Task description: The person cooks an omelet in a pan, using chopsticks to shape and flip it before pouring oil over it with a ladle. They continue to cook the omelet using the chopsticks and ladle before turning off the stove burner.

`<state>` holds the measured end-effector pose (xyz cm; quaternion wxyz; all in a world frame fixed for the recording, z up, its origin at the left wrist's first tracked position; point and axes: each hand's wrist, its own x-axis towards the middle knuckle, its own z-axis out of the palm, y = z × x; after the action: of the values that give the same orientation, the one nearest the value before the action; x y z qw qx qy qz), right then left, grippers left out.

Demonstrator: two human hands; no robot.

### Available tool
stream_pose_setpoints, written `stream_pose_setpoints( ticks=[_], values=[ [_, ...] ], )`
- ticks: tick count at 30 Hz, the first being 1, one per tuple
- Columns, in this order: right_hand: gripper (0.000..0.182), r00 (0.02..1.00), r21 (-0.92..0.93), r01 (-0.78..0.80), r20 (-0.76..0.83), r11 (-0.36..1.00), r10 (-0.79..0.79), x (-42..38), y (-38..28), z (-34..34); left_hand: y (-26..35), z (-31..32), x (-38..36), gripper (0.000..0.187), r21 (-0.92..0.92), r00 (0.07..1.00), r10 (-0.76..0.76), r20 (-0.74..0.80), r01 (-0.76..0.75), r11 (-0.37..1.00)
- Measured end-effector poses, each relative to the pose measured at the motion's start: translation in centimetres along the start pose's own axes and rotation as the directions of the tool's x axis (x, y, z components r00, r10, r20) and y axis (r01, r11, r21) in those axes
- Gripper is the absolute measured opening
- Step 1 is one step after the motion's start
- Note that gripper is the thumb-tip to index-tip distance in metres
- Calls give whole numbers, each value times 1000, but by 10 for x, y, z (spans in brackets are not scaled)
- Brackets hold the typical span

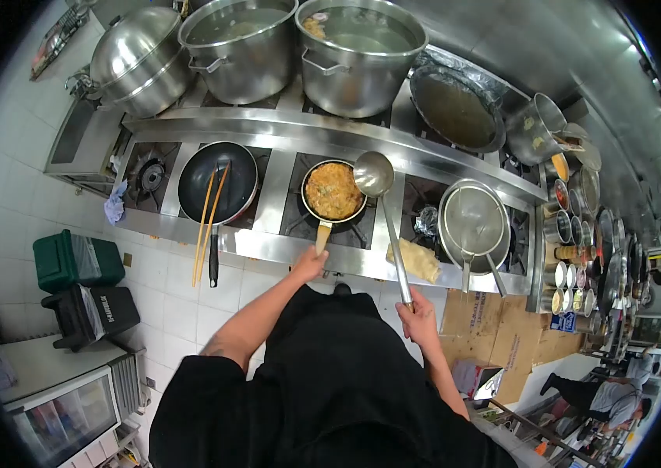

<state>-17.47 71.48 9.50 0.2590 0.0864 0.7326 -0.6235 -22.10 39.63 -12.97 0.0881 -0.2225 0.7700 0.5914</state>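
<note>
My left hand (311, 263) is wrapped round the wooden handle of a small frying pan (306, 209), which sits on a burner of the steel stove. A round, browned omelette-like cake (334, 191) fills the pan. In my right hand (420, 318) is the long handle of a metal ladle (374, 173). Its bowl hangs by the pan's right rim; whether it touches cannot be made out. A black frying pan (190, 189) stands on the burner to the left, with a pair of long wooden chopsticks (207, 222) leaning across its rim.
Two large steel stockpots (246, 70) of liquid and a domed steamer (139, 51) stand along the back. Right of me are strainers (474, 214) over a bowl and a folded cloth (418, 259). Several seasoning containers (558, 226) line the far right. A person (607, 396) is at lower right.
</note>
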Motion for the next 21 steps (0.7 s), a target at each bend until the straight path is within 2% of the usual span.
stream_pose_setpoints(
  ticks=[2, 3, 4, 6, 8, 10, 12, 14, 19, 21],
  values=[
    [49, 999, -44, 31, -7, 999, -31, 0, 3, -3, 8, 0, -5, 35, 77, 995, -46, 93, 39, 996],
    [49, 999, -46, 39, -4, 998, -39, 3, -1, -4, 2, 0, -2, 36, -7, 996, -52, 74, 53, 999],
    [49, 999, -31, 31, 5, 999, -31, 3, -3, -4, 3, -2, 0, 36, -6, 996, -48, 69, 49, 999],
    [49, 1000, -14, 14, 13, 1000, -14, -1, 1, -3, 6, -3, -7, 37, -52, 952, -97, 291, 117, 992],
    [49, 997, -24, 69, 41, 997, -68, 4, 4, -6, 10, -2, -13, 37, -98, 958, -101, 267, 132, 986],
    [51, 997, -7, 58, 44, 998, -57, 4, 4, -7, 6, -2, -21, 38, -139, 963, -108, 247, 145, 980],
    [52, 998, 10, 43, 47, 999, -43, 3, 5, -9, -3, -3, -33, 41, -266, 963, -164, 214, 219, 939],
    [50, 997, -17, 74, 38, 997, -73, 5, 5, -9, -14, -7, -48, 43, -280, 961, -170, 217, 228, 933],
    [51, 996, -8, 59, 60, 998, -59, 8, -2, -9, -68, -25, -90, 44, -343, 957, -215, 193, 271, 899],
    [51, 996, 23, 50, 75, 998, -52, 9, -1, -8, -96, -36, -107, 40, -379, 942, -316, 114, 335, 863]
  ],
)
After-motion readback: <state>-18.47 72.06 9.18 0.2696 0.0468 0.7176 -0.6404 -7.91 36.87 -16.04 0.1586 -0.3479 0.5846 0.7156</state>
